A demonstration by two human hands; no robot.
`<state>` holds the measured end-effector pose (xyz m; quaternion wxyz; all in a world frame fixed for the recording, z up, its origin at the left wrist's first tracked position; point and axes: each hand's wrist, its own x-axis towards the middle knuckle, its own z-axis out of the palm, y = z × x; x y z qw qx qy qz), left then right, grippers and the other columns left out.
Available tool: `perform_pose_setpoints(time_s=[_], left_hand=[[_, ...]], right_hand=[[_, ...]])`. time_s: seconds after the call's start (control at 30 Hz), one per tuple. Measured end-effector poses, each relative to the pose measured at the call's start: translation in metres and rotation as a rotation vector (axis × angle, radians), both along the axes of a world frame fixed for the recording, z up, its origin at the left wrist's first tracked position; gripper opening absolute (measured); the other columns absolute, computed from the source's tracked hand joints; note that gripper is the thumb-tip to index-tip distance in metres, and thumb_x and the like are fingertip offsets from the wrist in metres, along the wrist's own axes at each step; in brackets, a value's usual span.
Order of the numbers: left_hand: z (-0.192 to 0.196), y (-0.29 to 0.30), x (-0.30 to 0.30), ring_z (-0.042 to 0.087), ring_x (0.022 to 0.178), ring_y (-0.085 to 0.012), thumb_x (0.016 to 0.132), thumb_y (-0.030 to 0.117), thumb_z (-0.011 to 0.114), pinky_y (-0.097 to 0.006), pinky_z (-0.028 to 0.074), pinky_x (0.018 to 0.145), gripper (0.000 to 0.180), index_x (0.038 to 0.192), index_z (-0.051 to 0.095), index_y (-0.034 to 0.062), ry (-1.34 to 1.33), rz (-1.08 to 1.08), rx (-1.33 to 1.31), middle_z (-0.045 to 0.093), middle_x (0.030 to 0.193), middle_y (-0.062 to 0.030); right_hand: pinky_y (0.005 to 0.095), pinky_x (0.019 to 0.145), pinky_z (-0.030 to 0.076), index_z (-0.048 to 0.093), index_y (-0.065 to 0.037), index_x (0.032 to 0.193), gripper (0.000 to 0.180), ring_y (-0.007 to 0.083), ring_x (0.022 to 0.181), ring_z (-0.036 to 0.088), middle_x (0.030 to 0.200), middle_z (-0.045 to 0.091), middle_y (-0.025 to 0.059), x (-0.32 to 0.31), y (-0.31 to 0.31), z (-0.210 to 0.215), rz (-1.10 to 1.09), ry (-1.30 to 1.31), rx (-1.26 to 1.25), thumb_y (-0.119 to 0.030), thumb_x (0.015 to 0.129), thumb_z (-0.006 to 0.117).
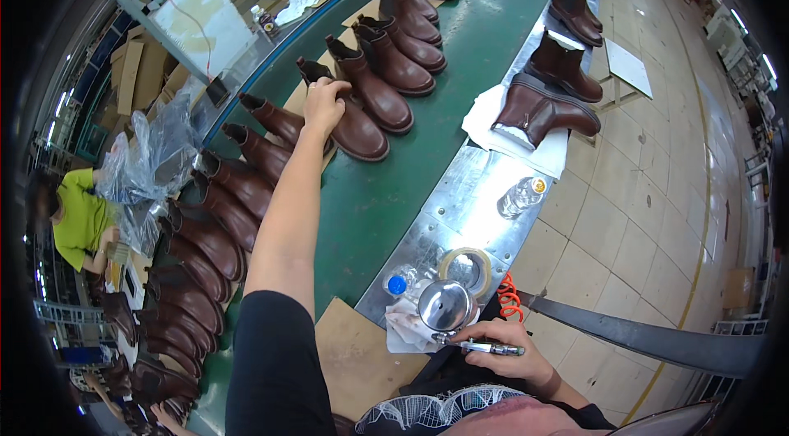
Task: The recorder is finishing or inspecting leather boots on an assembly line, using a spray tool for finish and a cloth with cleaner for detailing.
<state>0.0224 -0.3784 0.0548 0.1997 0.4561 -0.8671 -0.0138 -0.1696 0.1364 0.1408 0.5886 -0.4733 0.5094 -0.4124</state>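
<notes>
My left hand (325,106) reaches far over the green conveyor belt (355,214), its fingers closed on the upper part of a brown ankle boot (359,132). That boot stands upright with its toe pointing toward the near right, among a long row of similar boots. Low in the view, my right hand (516,358) is wrapped round a small metal spray gun (446,305) with a shiny round cup. An orange coiled hose (509,296) shows just beyond this hand. Part of the gun's body is hidden by my fingers.
On the metal ledge (427,230) are a tape roll (485,273), a blue-capped bottle (398,284), a clear yellow-capped bottle (519,196) and a crumpled white cloth (404,327). A boot lies sideways (544,111) on white paper. Cardboard (353,354) lies near me. A co-worker in yellow-green (76,214) is at far left.
</notes>
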Motion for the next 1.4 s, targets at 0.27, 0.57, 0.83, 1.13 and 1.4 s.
perform_pose_setpoints(time_s=[0.27,0.57,0.83,1.13,1.4], left_hand=[[-0.016,0.101,0.079,0.046,0.126,-0.0426,0.074,0.029,0.074,-0.048,0.042,0.105,0.061,0.131,0.057,0.0144,0.3,0.159,-0.057,0.046,0.139,-0.0231],[-0.032,0.21,0.229,0.067,0.093,-0.0235,0.076,0.021,0.073,-0.035,0.052,0.084,0.035,0.109,0.074,0.0107,0.588,0.461,0.1,0.07,0.1,-0.0095],[-0.149,0.228,0.295,0.055,0.118,-0.033,0.086,0.045,0.071,-0.048,0.048,0.097,0.078,0.148,0.038,0.0109,1.491,1.145,1.222,0.05,0.137,-0.0135],[-0.176,0.217,0.347,0.046,0.127,-0.0316,0.085,0.046,0.067,-0.046,0.045,0.102,0.081,0.149,0.029,0.0139,2.079,1.17,0.826,0.039,0.144,-0.0113],[-0.035,0.204,0.383,0.051,0.114,-0.0356,0.081,0.029,0.076,-0.047,0.04,0.1,0.053,0.124,0.056,0.0053,0.334,0.931,-0.513,0.052,0.123,-0.0203]], right_hand=[[0.0251,0.075,0.05,0.066,0.003,0.109,0.033,0.0139,0.084,0.067,0.088,0.07,0.0097,0.016,0.006,-0.023,-0.017,0.053,-0.056,-0.002,0.077,0.062],[0.0239,0.068,0.048,0.068,0.0,0.108,0.031,0.0121,0.074,0.063,0.087,0.07,0.0079,0.024,0.009,-0.019,0.038,0.115,-0.074,-0.005,0.077,0.066],[0.0283,0.079,0.052,0.069,-0.006,0.112,0.028,0.0166,0.088,0.069,0.098,0.072,0.0089,0.017,-0.008,-0.011,0.102,0.041,-0.187,-0.014,0.085,0.074],[0.0297,0.083,0.051,0.069,-0.006,0.112,0.028,0.0178,0.092,0.069,0.102,0.072,0.0087,0.03,-0.002,-0.013,0.188,0.072,-0.191,-0.019,0.088,0.072],[0.0289,0.083,0.051,0.069,-0.006,0.112,0.029,0.016,0.092,0.069,0.101,0.072,0.0075,0.028,-0.003,-0.018,0.194,0.096,-0.15,-0.02,0.087,0.073]])
